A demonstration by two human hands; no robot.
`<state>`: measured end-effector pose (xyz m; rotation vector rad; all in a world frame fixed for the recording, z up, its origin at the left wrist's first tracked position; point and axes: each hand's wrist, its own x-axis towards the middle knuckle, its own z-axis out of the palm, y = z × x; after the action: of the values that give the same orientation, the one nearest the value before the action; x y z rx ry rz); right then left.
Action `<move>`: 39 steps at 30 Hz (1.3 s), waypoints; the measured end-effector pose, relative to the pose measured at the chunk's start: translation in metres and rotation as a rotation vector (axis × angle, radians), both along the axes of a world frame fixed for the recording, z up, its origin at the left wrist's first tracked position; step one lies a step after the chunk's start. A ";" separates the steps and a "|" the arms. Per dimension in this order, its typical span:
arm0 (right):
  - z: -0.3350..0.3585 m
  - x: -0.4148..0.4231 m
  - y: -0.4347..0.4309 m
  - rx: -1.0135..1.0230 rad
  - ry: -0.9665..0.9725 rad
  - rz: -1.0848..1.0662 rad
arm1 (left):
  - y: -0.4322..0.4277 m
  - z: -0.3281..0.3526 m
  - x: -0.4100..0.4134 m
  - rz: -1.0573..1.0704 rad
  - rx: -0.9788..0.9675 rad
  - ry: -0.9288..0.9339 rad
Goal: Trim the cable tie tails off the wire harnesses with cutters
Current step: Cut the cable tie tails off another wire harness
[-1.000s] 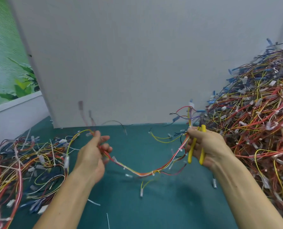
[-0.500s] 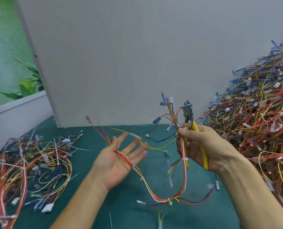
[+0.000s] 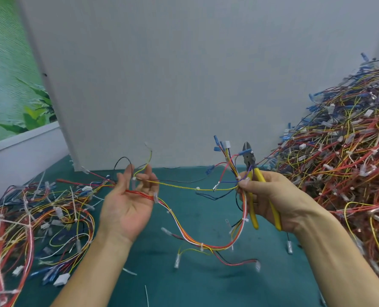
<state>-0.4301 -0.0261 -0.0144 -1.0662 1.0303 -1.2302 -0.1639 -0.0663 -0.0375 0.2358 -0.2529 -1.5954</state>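
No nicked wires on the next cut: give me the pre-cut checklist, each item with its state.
1. Cutters held in right grip by the yellow handles: ok.
2. Blades clear of wires: cannot tell; a blue terminal sits right at them.
3. Harness steadied by left grip: not ok; fingers straight, wires only lie across them.
4. Cable tie at the left fingers has an untrimmed tail: cannot tell.
5. Harness end pinched in right grip too: ok.
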 end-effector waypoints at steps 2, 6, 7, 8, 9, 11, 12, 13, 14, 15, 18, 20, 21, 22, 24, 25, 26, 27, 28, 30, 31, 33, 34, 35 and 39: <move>0.000 -0.002 0.000 0.009 0.004 -0.051 | 0.000 0.001 0.002 0.013 -0.009 -0.040; 0.000 -0.004 -0.003 0.038 -0.104 -0.210 | -0.002 0.000 0.007 0.081 0.032 -0.114; 0.000 -0.004 -0.005 0.050 -0.148 -0.259 | -0.003 -0.001 0.007 0.109 0.064 -0.122; 0.000 -0.004 -0.007 0.064 -0.195 -0.308 | -0.004 -0.001 0.008 0.133 0.096 -0.115; 0.000 -0.004 -0.008 0.077 -0.241 -0.353 | -0.005 -0.002 0.008 0.149 0.123 -0.097; 0.000 -0.006 -0.010 0.097 -0.328 -0.424 | -0.006 -0.002 0.010 0.174 0.144 -0.060; 0.000 -0.008 -0.011 0.106 -0.363 -0.451 | -0.006 -0.002 0.011 0.190 0.144 -0.050; 0.000 -0.010 -0.011 0.114 -0.388 -0.475 | -0.007 -0.001 0.012 0.210 0.144 -0.050; 0.001 -0.012 -0.011 0.121 -0.408 -0.494 | -0.008 0.000 0.012 0.233 0.142 -0.057; 0.001 -0.013 -0.011 0.126 -0.420 -0.507 | -0.008 0.001 0.013 0.254 0.139 -0.069; 0.001 -0.013 -0.011 0.130 -0.431 -0.521 | -0.008 0.002 0.011 0.272 0.121 -0.091; 0.002 -0.012 -0.011 0.128 -0.434 -0.520 | -0.008 0.001 0.012 0.270 0.132 -0.106; 0.002 -0.012 -0.011 0.127 -0.435 -0.520 | -0.008 0.000 0.013 0.269 0.150 -0.122; 0.002 -0.012 -0.011 0.124 -0.434 -0.523 | -0.009 -0.001 0.013 0.268 0.174 -0.139; 0.003 -0.013 -0.011 0.115 -0.433 -0.531 | -0.010 -0.003 0.013 0.258 0.213 -0.172; 0.003 -0.014 -0.011 0.107 -0.431 -0.535 | -0.010 -0.003 0.012 0.246 0.224 -0.198; 0.003 -0.015 -0.011 0.100 -0.429 -0.540 | -0.011 -0.004 0.011 0.231 0.233 -0.226; 0.003 -0.015 -0.011 0.094 -0.427 -0.548 | -0.011 -0.004 0.011 0.216 0.245 -0.252; 0.003 -0.016 -0.012 0.089 -0.426 -0.556 | -0.011 -0.005 0.011 0.198 0.259 -0.269; 0.002 -0.018 -0.012 0.077 -0.429 -0.569 | -0.010 -0.006 0.013 0.152 0.285 -0.267; 0.002 -0.019 -0.012 0.073 -0.431 -0.575 | -0.009 -0.006 0.014 0.133 0.297 -0.254; 0.003 -0.019 -0.011 0.069 -0.432 -0.588 | -0.008 -0.007 0.016 0.117 0.326 -0.240; 0.003 -0.019 -0.011 0.067 -0.435 -0.594 | -0.008 -0.008 0.016 0.115 0.344 -0.238; 0.003 -0.019 -0.011 0.065 -0.440 -0.598 | -0.008 -0.008 0.015 0.113 0.365 -0.237; 0.003 -0.019 -0.011 0.039 -0.479 -0.625 | -0.010 -0.010 0.009 0.097 0.425 -0.252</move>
<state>-0.4490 -0.0375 -0.0112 -0.3723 1.0266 -1.8442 -0.1552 -0.0761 -0.0478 0.7698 -0.0905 -1.5090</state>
